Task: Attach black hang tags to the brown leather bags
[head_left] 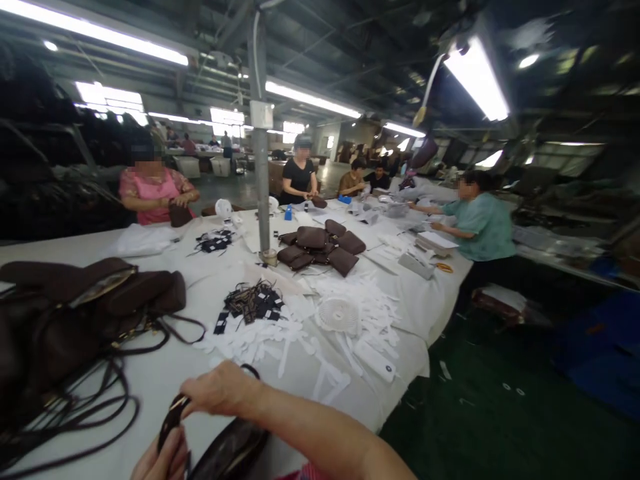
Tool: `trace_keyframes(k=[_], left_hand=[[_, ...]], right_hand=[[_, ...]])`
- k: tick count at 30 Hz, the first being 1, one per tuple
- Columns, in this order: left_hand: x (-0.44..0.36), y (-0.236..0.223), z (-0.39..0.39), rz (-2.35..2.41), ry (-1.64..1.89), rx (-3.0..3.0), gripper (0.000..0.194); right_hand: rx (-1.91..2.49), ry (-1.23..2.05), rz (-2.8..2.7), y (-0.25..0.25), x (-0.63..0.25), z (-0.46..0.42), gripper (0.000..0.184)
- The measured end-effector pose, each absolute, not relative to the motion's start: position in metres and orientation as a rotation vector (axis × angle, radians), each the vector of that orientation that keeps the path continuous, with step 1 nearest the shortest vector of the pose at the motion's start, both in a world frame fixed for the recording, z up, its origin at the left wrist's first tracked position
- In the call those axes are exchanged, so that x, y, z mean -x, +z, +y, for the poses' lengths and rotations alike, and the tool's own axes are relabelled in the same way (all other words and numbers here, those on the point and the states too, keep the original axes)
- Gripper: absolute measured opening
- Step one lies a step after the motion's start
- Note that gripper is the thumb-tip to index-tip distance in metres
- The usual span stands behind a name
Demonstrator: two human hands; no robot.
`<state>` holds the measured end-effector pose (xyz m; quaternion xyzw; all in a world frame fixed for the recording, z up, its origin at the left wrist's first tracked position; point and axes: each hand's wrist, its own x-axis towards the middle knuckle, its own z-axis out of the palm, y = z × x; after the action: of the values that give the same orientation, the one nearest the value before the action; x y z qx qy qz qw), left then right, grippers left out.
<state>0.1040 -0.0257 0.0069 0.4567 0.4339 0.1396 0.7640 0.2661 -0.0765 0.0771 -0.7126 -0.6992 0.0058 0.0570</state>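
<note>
At the bottom of the view my right hand (223, 390) is closed around a dark brown strap (173, 417) of a brown bag (227, 453) that lies near the table's front edge. My left hand (163, 460) shows only partly at the bottom edge and pinches the lower end of the same strap. The bag body sits under my right forearm and is mostly hidden.
A heap of brown bags with loose straps (75, 320) lies to the left. White paper strips (280, 347), black tags (253, 303), a small white fan (339, 315) and brown pouches (320, 247) cover the white table (165, 373). Several other workers sit around it; a grey post (260, 167) rises mid-table.
</note>
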Motion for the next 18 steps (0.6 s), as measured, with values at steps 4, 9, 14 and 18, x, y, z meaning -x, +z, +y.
trace_keyframes(k=[4,9,14,18], left_hand=[[-0.091,0.018,-0.027,0.886,0.573,-0.821,0.064],[-0.090,0.003,-0.023,0.854,0.638,-0.704,0.058],[-0.107,0.004,-0.038,0.762,0.581,-0.718,0.053],[-0.111,0.003,-0.037,0.794,0.547,-0.773,0.050]], right_hand=[[2.324,0.204,-1.977,0.092,-0.286,-0.116,0.021],[2.461,0.130,-1.878,0.045,-0.322,-0.122,0.027],[2.174,0.204,-2.217,0.031,-0.271,-0.115,0.031],[2.160,0.290,-2.359,0.037,-0.239,-0.104,0.034]])
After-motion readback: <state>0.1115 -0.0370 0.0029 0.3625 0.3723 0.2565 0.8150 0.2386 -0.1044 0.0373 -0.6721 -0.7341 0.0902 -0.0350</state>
